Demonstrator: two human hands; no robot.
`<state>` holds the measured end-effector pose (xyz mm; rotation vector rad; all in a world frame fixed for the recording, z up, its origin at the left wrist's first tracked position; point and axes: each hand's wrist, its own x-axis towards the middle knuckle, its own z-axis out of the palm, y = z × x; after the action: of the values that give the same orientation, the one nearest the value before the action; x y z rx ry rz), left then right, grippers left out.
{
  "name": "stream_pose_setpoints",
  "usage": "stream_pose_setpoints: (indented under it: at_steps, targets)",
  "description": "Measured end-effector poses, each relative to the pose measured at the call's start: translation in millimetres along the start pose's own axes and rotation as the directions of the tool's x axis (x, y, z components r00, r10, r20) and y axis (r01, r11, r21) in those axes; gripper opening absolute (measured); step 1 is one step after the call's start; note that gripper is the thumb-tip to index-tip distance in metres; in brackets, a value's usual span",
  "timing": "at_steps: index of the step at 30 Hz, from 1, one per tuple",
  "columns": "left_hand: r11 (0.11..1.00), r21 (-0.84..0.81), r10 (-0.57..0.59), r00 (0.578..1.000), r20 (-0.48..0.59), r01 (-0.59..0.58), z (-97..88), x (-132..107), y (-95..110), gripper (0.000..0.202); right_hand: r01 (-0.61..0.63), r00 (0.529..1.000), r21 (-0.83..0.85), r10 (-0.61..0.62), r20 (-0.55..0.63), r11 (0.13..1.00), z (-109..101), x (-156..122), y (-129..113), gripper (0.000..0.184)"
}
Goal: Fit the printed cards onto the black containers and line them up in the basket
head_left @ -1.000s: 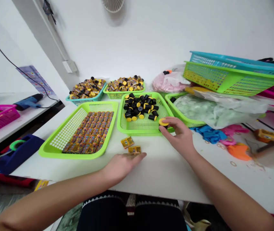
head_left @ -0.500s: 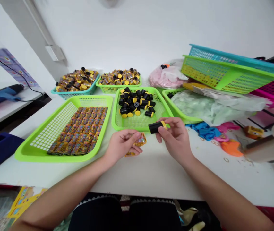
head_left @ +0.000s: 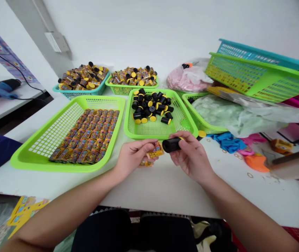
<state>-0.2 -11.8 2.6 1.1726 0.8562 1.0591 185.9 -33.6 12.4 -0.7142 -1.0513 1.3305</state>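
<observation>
My left hand (head_left: 133, 155) pinches a small yellow printed sleeve (head_left: 157, 150) between thumb and fingers. Just beneath it, more printed sleeves (head_left: 145, 164) show near the table surface, partly hidden by the fingers. My right hand (head_left: 193, 155) grips a black cylindrical canister (head_left: 171, 144) lying sideways, its dark end turned toward the sleeve and its yellow cap mostly behind the fingers. The canister's end is very close to the sleeve; whether they touch I cannot tell. Behind my hands, a green basket (head_left: 136, 134) holds loose black canisters (head_left: 160, 107) with yellow caps.
At left, a green basket (head_left: 16, 161) contains rows of sleeved canisters (head_left: 89, 137). Two heaped baskets of sleeved canisters (head_left: 82, 77) stand against the wall. Stacked baskets (head_left: 254, 71), a plastic bag (head_left: 223, 111) and blue scraps (head_left: 224, 141) occupy the right. A yellow cap (head_left: 201, 133) shows beside my right hand.
My right hand has turned the canister so its dark end faces more toward me, and brought it closer to the sleeve. The sleeve in my left hand shows more of its face. The view has shifted slightly.
</observation>
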Motion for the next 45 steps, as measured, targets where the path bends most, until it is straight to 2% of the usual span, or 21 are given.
stream_pose_setpoints:
  at_steps: [2,4,8,11,14,17,20,22,25,26,28,31,33,35,37,39,41,42,45]
  targets:
    - [0.999,0.008,0.032,0.999,0.004,-0.032,-1.0,0,-1,0.048,-0.020,1.000,0.009,0.020,0.007,1.000,0,1,0,0.020]
    - [0.993,0.050,0.111,0.994,0.000,-0.111,-2.0,-1,0,0.042,-0.040,0.999,-0.022,0.041,0.022,0.999,-1,1,2,0.021]
    - [0.943,0.202,0.263,0.964,0.031,-0.264,-3.4,-2,2,0.031,-0.044,0.996,-0.165,0.055,0.066,0.985,-8,3,7,0.019]
    - [0.953,0.224,0.184,0.978,0.100,-0.203,-3.8,-3,3,0.031,0.104,0.990,-0.315,-0.067,0.127,0.943,-12,5,5,0.021]
    - [0.983,0.150,0.074,0.979,0.189,-0.104,-4.0,-1,0,0.049,0.255,0.964,-0.409,-0.196,0.183,0.876,-13,6,0,0.029]
    - [0.990,0.088,0.085,0.960,0.267,-0.112,-4.9,1,-5,0.081,0.252,0.962,-0.439,-0.171,0.215,0.863,-10,3,1,0.039]
    - [0.978,0.142,0.101,0.944,0.313,-0.152,-6.3,3,-10,0.091,0.239,0.963,-0.441,-0.153,0.222,0.865,-7,-1,6,0.047]
    - [0.964,0.203,0.103,0.944,0.313,-0.173,-7.0,1,-12,0.088,0.307,0.949,-0.493,-0.223,0.223,0.814,-4,-4,10,0.034]
    - [0.951,0.249,0.123,0.964,0.234,-0.182,-6.5,-3,-12,0.089,0.422,0.904,-0.631,-0.348,0.246,0.650,-2,-6,14,0.013]
    - [0.953,0.243,0.129,0.970,0.208,-0.179,-5.8,-4,-12,0.090,0.430,0.900,-0.647,-0.355,0.252,0.630,-2,-6,14,0.010]
    - [0.973,0.165,0.124,0.968,0.216,-0.162,-3.9,-5,-9,0.096,0.413,0.911,-0.597,-0.315,0.268,0.688,-2,-5,15,0.006]
    - [0.997,-0.054,0.073,0.926,0.369,-0.057,-1.4,-4,-5,0.114,0.357,0.910,-0.434,-0.203,0.362,0.827,-6,-6,13,0.008]
    - [0.985,-0.168,0.035,0.900,0.434,0.042,-0.7,-5,-3,0.122,0.352,0.881,-0.387,-0.162,0.445,0.852,-8,-7,13,0.014]
    - [0.959,-0.253,0.002,0.895,0.445,0.124,-0.4,-6,-3,0.125,0.400,0.831,-0.382,-0.154,0.534,0.833,-10,-7,14,0.019]
    - [0.925,-0.329,-0.019,0.891,0.454,0.187,0.5,-8,-5,0.126,0.490,0.759,-0.386,-0.166,0.629,0.781,-12,-7,16,0.029]
    - [0.898,-0.379,-0.037,0.896,0.442,0.224,2.3,-8,-8,0.120,0.602,0.702,-0.408,-0.210,0.681,0.686,-11,-6,16,0.051]
    - [0.899,-0.381,-0.057,0.919,0.390,0.217,5.2,-8,-12,0.114,0.677,0.711,-0.520,-0.282,0.644,0.521,-9,-6,16,0.067]
    - [0.909,-0.365,-0.060,0.931,0.359,0.200,6.9,-7,-13,0.112,0.685,0.726,-0.598,-0.326,0.605,0.416,-7,-6,16,0.068]
    - [0.946,-0.296,-0.045,0.955,0.292,0.135,11.5,-7,-13,0.108,0.635,0.737,-0.759,-0.402,0.543,0.140,1,-9,17,0.053]
